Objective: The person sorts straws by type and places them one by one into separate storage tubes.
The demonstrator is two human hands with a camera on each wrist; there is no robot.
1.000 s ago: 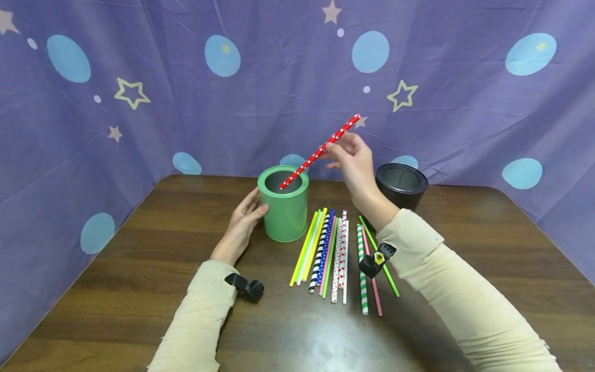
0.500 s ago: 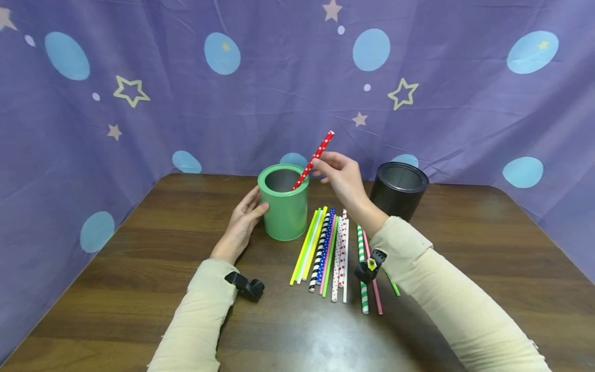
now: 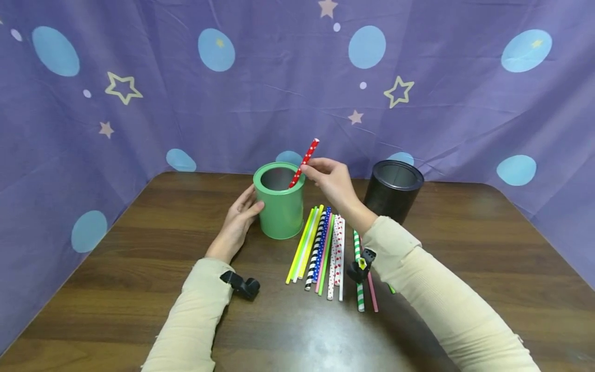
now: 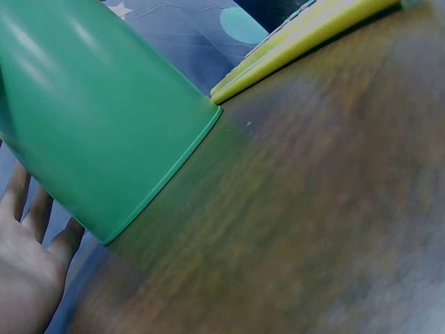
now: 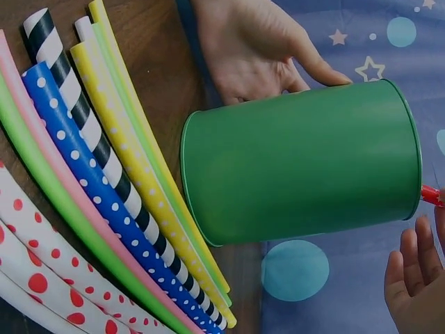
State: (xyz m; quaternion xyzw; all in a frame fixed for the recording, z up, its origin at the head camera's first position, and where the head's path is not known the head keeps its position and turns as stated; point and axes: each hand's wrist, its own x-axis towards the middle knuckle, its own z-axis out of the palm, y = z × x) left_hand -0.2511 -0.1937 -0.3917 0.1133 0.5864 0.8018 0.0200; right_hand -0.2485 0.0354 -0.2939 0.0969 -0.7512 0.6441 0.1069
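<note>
A red paper straw with white stars (image 3: 309,152) leans up and right out of the green can (image 3: 281,217), its lower end inside the rim. My right hand (image 3: 331,181) pinches it between thumb and fingertips beside the can's right rim. On the can's left side rests my left hand (image 3: 236,222), thumb toward the front and fingers reaching round behind. The right wrist view shows the left thumb along the green wall (image 5: 299,160), and a short bit of the red straw (image 5: 430,195) past the rim.
Several patterned and plain straws (image 3: 318,253) lie side by side right of the green can. Farther right, a striped green straw (image 3: 360,299) and a pink one (image 3: 373,294) lie partly under the right wrist. Behind that arm stands a black can (image 3: 392,191). A purple curtain (image 3: 279,77) backs the table.
My right hand has moved left and down, bringing the red straw steeper and toward the can's right rim, with its lower end inside. The left hand has stayed at the can.
</note>
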